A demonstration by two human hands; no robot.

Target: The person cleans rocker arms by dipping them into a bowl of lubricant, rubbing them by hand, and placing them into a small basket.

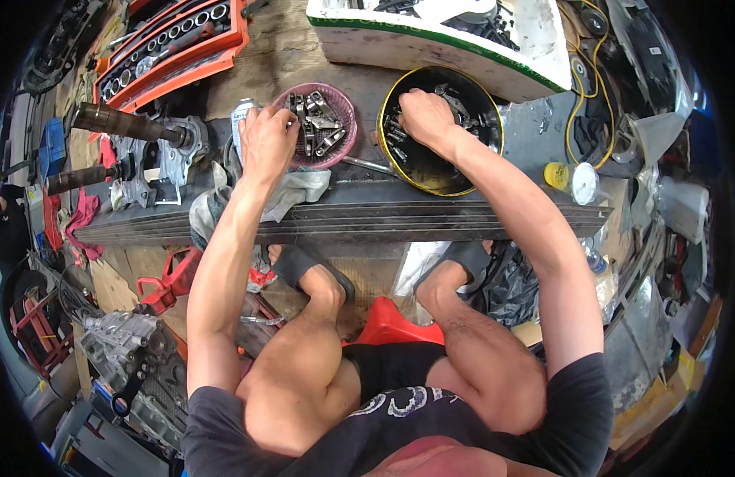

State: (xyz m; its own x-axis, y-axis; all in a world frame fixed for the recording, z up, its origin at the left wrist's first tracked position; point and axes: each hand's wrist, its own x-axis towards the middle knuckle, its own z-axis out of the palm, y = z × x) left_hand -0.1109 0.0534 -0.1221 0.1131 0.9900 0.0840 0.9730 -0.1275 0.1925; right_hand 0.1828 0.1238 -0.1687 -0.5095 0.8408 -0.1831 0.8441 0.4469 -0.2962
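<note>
My left hand is over the left rim of a pink plastic basket, its fingers bent and drawn together. What its fingertips may hold is too small to make out. Inside the basket lie several shiny metal rocker arms. My right hand reaches into a round black basin with a yellow rim. Its fingers are curled downward, and their tips are hidden. Small metal parts and dark liquid show around it in the basin. A spray can stands right behind my left hand.
A metal rod lies between basket and basin. Grey rags drape the bench's near edge. An orange socket set and engine parts stand left. A white foam box is behind the basin; a yellow cable curves at right.
</note>
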